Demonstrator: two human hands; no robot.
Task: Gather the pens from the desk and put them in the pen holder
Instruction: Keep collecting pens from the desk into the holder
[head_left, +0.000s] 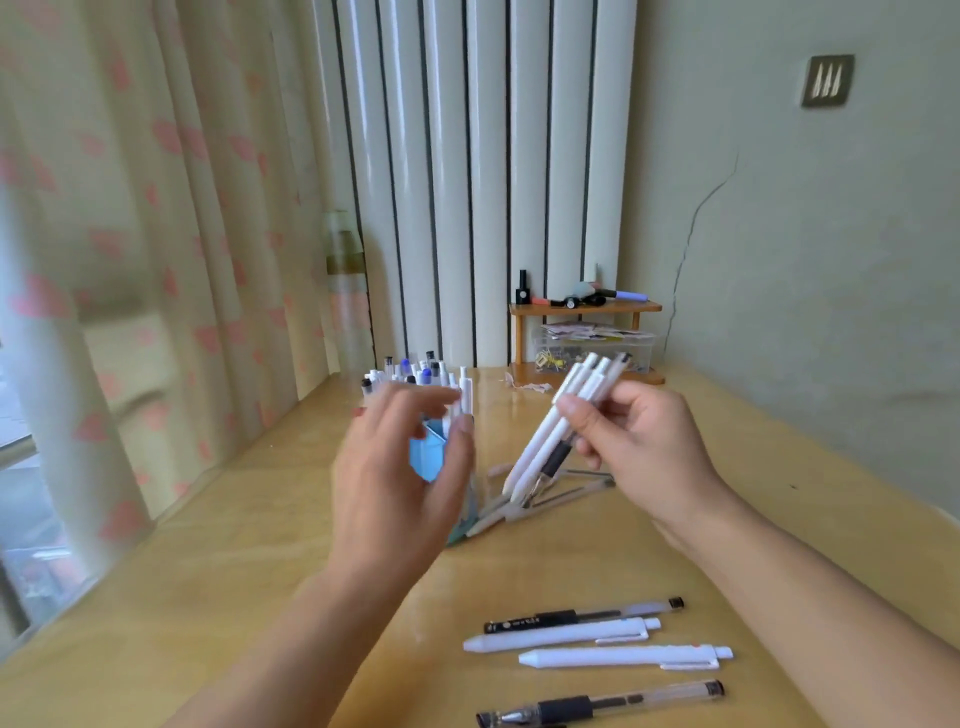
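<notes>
Wooden desk (675, 519), right hand (644, 447) fingers (576, 410) gripping pens (561, 421), left hand (400, 467) spread

wooden desk (260, 597) bears four pens (597, 644), seemingly a blue holder (427, 457).

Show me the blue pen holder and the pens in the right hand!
pen holder (423, 460), head view, on its blue front wall.
pens (540, 441), head view, on a white barrel.
right hand (644, 441), head view, on its back.

Pale green cracked wall (810, 249), white radiator (483, 171), pink-patterned curtain (156, 208), small wooden shelf (587, 309) behind wooden desk (208, 597).
</notes>
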